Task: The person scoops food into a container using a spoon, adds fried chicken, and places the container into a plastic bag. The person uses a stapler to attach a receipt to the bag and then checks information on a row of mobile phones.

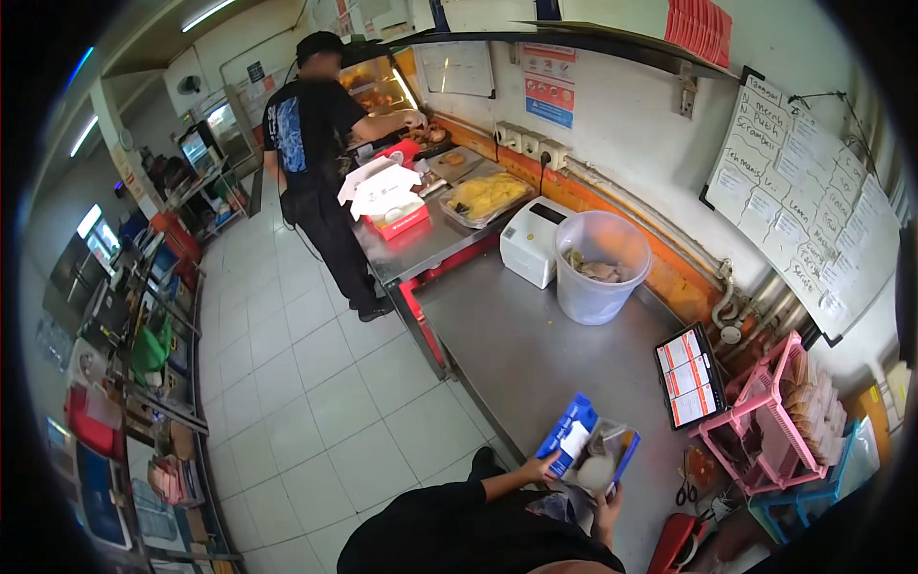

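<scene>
"The blue box with a white label point(577, 436), where is it being held?"

"In front of the person, over the shiny grey metal table point(545, 354)."

"What are the hands doing?"

"The left hand point(541, 467) is clamping onto its left side. The right hand point(606, 511) is pinching its bottom edge. Something pale and round point(596, 472) is showing through clear plastic."

"And nearby?"

"From the box, a big see-through plastic bucket point(595, 292) is standing at twelve o'clock, a black-framed tablet point(690, 378) is glowing at two, and a pink plastic basket point(757, 445) is sitting at three."
</scene>
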Demonstrator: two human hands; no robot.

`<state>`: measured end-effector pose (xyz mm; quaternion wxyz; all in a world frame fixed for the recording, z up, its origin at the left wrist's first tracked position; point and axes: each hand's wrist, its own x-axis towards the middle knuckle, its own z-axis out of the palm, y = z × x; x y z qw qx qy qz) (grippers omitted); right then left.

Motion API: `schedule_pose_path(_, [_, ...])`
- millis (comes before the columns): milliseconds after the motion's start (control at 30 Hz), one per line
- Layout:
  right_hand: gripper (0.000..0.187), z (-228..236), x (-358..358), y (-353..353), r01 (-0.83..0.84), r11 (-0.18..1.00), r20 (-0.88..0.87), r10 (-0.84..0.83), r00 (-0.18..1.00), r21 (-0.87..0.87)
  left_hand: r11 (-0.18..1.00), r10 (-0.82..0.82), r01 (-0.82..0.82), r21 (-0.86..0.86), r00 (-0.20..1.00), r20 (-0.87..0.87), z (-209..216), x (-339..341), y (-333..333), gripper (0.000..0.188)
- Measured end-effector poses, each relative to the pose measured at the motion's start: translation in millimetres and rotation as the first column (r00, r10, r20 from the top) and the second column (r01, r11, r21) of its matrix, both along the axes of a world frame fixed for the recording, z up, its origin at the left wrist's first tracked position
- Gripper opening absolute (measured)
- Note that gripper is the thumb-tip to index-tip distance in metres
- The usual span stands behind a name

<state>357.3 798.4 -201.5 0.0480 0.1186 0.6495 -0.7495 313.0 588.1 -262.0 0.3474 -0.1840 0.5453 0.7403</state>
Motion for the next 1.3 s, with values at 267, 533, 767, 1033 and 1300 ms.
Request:
schedule_pose_path(267, [0.063,-19,-38,-11,-0.160,0.961,0.079,0.146,0.986,0.226,0.543,0.029,-0.774,-0.325,0.404,-0.914,132,-28,-6,0.049])
schedule_pose_path(533, [0.059,-22,-8,-8,-0.098,0.993,-0.023,0.100,0.995,0.071,0.771,-0.630,0.051,-0.635,0.214,-0.747,186,6,76,0.017])
schedule_pose_path(767, [0.056,-5,0,-23,0.024,0.997,0.314,-0.045,0.948,0.072,0.272,-0.778,-0.084,-0.959,0.568,-0.270,115,-25,75,0.054])
schedule_pose_path(1033, [0.054,4,-2,-30,0.014,0.996,0.312,-0.042,0.949,0.092,0.244,-0.802,-0.075,-0.967,0.545,-0.244,112,-34,72,0.054])
schedule_pose_path(1300, [0.047,-2,20,-8,0.110,0.982,0.369,-0.046,0.928,-0.154,0.641,-0.768,0.279,-0.715,0.206,-0.607,223,-12,69,0.044])
